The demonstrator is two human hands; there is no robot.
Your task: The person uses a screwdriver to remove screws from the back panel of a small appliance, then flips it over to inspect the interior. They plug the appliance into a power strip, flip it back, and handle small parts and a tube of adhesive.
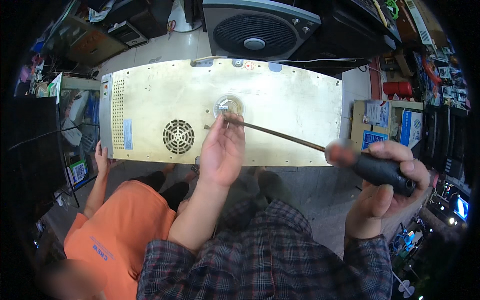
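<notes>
A long pale metal panel (290,100) with screw holes and a round slotted vent (178,136) lies before me. In its middle sits a small clear round dish (230,102) with small bits inside. My left hand (222,147) is raised at the dish, palm up, its fingertips closed at the tip of a long screwdriver (275,134); whether they also hold a small part cannot be made out. My right hand (392,187) grips the screwdriver's dark handle, to the right over the panel's front corner, with the shaft slanting left to my left fingertips.
A person in an orange shirt (117,225) is at my left, one hand (102,155) at the panel's left end. Beyond the panel stand a dark fan unit (255,30) and scissors (171,27). Cartons (365,137), a red cylinder (397,89) and a cluttered glass case (75,125) flank it.
</notes>
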